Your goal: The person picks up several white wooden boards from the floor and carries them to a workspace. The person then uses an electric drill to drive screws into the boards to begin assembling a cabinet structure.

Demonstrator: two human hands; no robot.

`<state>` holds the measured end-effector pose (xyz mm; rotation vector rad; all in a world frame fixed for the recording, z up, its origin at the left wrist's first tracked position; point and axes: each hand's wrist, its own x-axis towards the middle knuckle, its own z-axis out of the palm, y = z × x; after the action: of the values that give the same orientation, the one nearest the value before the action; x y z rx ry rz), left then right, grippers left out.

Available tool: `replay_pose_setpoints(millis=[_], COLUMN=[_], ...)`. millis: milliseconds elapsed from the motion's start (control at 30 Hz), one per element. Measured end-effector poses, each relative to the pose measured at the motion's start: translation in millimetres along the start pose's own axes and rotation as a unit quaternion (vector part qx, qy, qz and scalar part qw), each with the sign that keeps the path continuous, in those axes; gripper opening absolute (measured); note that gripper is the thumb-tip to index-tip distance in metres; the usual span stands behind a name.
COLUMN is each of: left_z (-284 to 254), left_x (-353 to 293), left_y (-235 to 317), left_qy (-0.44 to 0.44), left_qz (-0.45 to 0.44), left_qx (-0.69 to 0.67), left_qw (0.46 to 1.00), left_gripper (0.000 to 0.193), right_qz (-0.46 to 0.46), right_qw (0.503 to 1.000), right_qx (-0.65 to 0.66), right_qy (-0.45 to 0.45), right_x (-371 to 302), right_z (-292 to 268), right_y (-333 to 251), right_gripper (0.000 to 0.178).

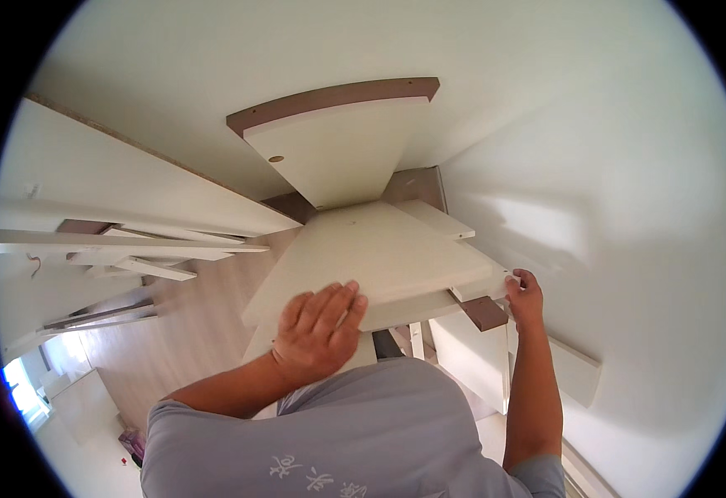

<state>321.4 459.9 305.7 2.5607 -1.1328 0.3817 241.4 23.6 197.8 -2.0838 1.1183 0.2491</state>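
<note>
Several cream-white furniture panels lie stacked in front of me. My left hand [321,328] is at the near edge of the top panel [371,253], its fingers stretched out over the surface and nothing gripped. My right hand [525,295] is curled round the right corner of a white panel [492,270] lower in the stack, the thumb side against its edge. A short brown-faced piece [485,313] juts out below, just left of that hand. The undersides of the stacked panels are hidden.
A white panel with a brown top edge [334,100] stands upright against the far wall. Long boards [155,178] lean at the left, with loose strips [151,267] piled on the wood floor [188,324]. Another white panel [475,357] stands below the stack. A white wall [628,207] rises at right.
</note>
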Motion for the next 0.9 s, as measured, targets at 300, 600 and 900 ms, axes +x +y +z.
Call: replay_pose_setpoints(millis=[300,600,900], left_z=[-32.4,-31.5,19.8], left_x=[-0.4,-0.3,106.9], left_y=[14.4,4.2,-105.7], left_qy=[-0.09,-0.213,-0.138], left_qz=[-0.027,0.013,-0.099], left_qx=[-0.125,-0.131,-0.122], left_qw=[0.988,0.968,0.978], left_gripper=[0.06,0.064,0.065], right_qz=[0.107,0.031,0.01], right_qw=[0.976,0.982,0.991], right_qx=[0.183,0.184,0.127], right_qy=[-0.042,-0.008,0.031], right_x=[14.1,22.8,39.3], right_z=[12.8,23.8,36.4], right_y=[-3.0,3.7,10.1], right_gripper=[0.046,0.046,0.049])
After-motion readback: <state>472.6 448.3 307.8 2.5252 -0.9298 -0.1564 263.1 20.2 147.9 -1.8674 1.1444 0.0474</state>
